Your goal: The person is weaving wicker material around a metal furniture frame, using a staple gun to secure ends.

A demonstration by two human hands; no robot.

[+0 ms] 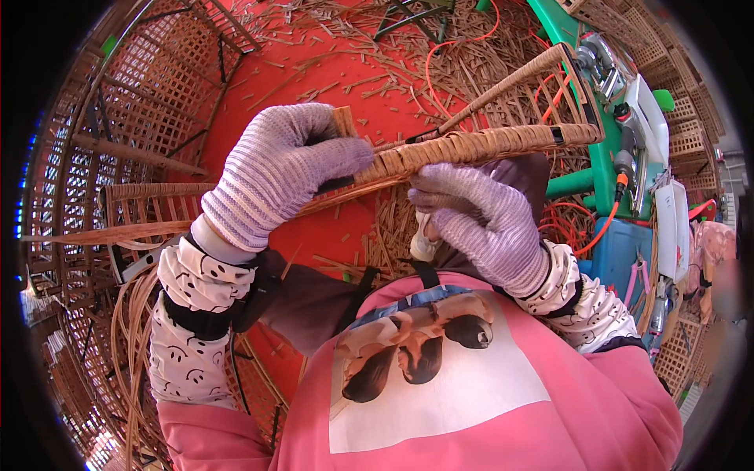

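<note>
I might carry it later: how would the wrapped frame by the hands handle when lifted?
The frame is probably stiff: its bars form firm corners. The ridged wrapping likely resists slipping. Gaps between the bars suggest it's fairly light for its size.

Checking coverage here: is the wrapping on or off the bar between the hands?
On: tan wrapping coils around the bar, its turns visible from beside the left hand to past the right hand.

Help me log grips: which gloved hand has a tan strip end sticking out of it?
The left hand: the tan strip end juts out between thumb and fingers. The right hand, at the near side of the wrapped rail, shows none.
</note>
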